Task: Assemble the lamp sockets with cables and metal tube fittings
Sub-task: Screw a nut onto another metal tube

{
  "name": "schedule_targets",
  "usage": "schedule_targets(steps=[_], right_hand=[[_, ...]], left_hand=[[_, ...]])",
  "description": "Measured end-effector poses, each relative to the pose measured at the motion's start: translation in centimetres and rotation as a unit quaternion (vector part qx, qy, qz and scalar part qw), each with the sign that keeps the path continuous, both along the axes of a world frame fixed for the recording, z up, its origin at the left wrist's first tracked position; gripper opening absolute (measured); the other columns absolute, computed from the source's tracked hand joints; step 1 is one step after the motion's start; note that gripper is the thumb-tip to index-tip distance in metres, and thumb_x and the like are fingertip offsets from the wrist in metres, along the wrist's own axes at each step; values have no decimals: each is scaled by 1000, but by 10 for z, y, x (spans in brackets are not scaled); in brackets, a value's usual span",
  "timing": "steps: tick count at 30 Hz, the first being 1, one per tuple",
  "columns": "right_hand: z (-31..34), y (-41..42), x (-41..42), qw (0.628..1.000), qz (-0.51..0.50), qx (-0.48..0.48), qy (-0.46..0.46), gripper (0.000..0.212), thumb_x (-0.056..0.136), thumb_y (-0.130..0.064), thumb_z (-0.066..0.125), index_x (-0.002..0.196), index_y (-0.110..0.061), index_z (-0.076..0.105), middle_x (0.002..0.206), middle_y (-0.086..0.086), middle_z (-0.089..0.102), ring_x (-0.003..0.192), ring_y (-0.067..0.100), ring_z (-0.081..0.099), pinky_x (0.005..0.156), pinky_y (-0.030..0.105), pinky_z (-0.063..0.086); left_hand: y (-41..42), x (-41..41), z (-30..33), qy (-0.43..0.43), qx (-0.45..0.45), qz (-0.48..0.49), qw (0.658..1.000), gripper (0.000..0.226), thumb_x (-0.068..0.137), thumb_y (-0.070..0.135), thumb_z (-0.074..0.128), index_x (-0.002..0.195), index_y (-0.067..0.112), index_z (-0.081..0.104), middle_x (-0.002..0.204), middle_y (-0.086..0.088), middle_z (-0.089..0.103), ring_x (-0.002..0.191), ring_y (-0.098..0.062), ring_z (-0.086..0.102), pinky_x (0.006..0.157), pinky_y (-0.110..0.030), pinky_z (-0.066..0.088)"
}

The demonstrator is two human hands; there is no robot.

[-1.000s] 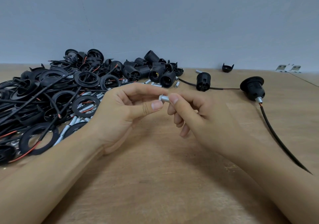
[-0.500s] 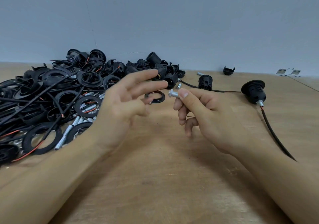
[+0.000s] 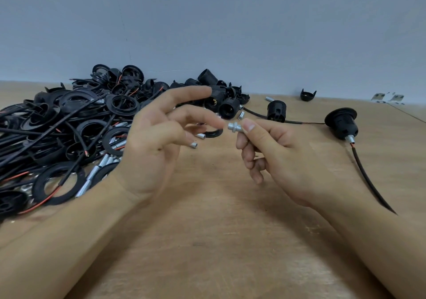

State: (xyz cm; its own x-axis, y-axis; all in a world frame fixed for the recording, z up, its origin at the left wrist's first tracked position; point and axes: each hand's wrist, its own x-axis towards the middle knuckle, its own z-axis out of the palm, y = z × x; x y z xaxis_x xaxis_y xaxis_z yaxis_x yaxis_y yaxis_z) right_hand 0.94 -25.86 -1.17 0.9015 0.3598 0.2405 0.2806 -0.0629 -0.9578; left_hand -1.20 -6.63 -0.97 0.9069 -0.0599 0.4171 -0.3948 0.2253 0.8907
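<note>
My right hand [image 3: 274, 153] pinches a small silver metal tube fitting [image 3: 234, 127] between thumb and forefinger, its threaded end pointing left. My left hand [image 3: 156, 142] hovers just left of it with the fingers spread and straight, holding nothing; its fingertips are a short gap from the fitting. A black lamp socket with a fitting and a black cable [image 3: 341, 123] lies on the table at the right. Another black socket [image 3: 276, 111] stands behind my right hand with a thin cable running from it.
A big pile of black rings, sockets and cables [image 3: 69, 123] covers the left of the wooden table [image 3: 219, 241]. Loose silver tubes [image 3: 193, 145] lie by my left hand. A black cap [image 3: 308, 95] and small metal brackets [image 3: 389, 98] sit near the wall.
My left hand let go of the fitting and opened, fingers spreading away to the left. The right hand keeps its pinch on the fitting and has lifted it slightly.
</note>
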Motion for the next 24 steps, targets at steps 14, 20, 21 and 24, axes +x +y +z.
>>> schedule_targets(steps=[14,20,21,24], right_hand=[[-2,0,0,999,-2,-30,36,39,100,-31,47,70,-14,65,58,3,49,46,10,48,39,24,41],[-5,0,2,997,-26,-57,53,39,99,-34,49,71,-15,68,58,-1,51,50,11,49,40,27,42],[-5,0,2,996,-29,-59,55,38,99,-34,49,71,-15,68,58,-1,51,50,11,49,40,26,42],[-4,-1,3,996,-43,-59,54,38,99,-35,50,73,-15,69,58,-2,52,50,12,49,40,27,42]], left_hand=[[-3,5,-15,-33,285,156,945,40,81,0,57,110,25,67,101,10,74,96,0,63,77,-12,44],[27,22,-15,-81,546,289,782,26,88,20,59,112,17,68,115,4,64,117,-22,46,101,-31,36],[30,22,-15,-75,541,293,785,28,88,26,56,111,16,69,114,3,65,117,-23,46,101,-31,36],[31,20,-11,-81,527,296,792,32,86,31,52,109,15,70,110,4,66,116,-22,47,98,-25,33]])
